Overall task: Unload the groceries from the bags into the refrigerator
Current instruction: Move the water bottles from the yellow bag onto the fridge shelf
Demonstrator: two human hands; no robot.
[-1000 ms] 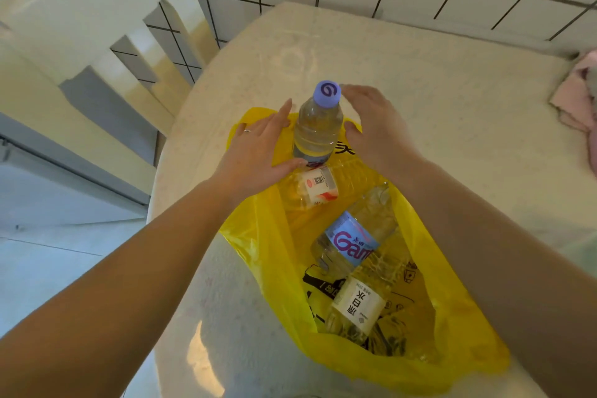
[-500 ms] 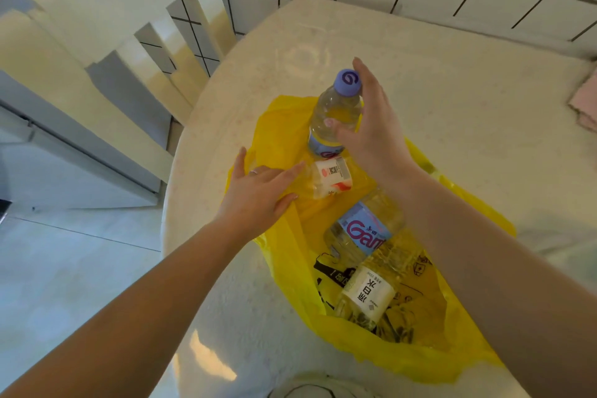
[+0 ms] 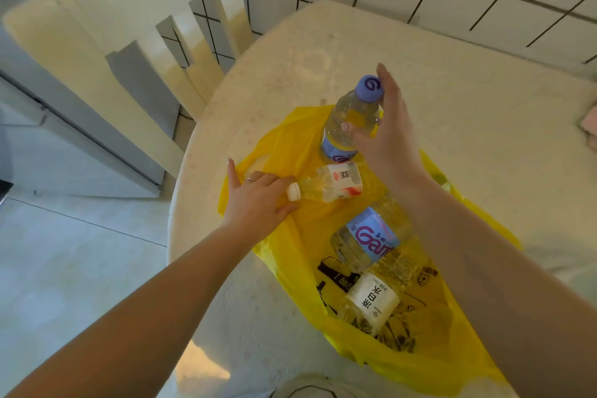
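1. Step in hand, as I judge it: taking the first bottles out of the yellow bag [image 3: 290, 152] that lies opened out on the bench [image 3: 452, 100]; nothing seems to have reached the refrigerator yet.
2. The right hand [image 3: 387, 139] holds the purple-capped bottle [image 3: 350, 119] upright at the bag's far end, its fingers curled round the shoulder just under the cap.
3. The left hand [image 3: 258, 200] rests flat on the bag's left edge, its fingers straight and spread, touching the white cap of the small bottle [image 3: 329, 184] that lies on its side.
4. The bag also holds two more bottles lying down: a blue-labelled bottle [image 3: 371, 236] and, nearer the person, a white-labelled bottle [image 3: 374, 297].
5. The next move probably calls for lifting the upright bottle clear of the loose plastic, then turning toward the white appliance [image 3: 64, 145] at the left, which may be the refrigerator.
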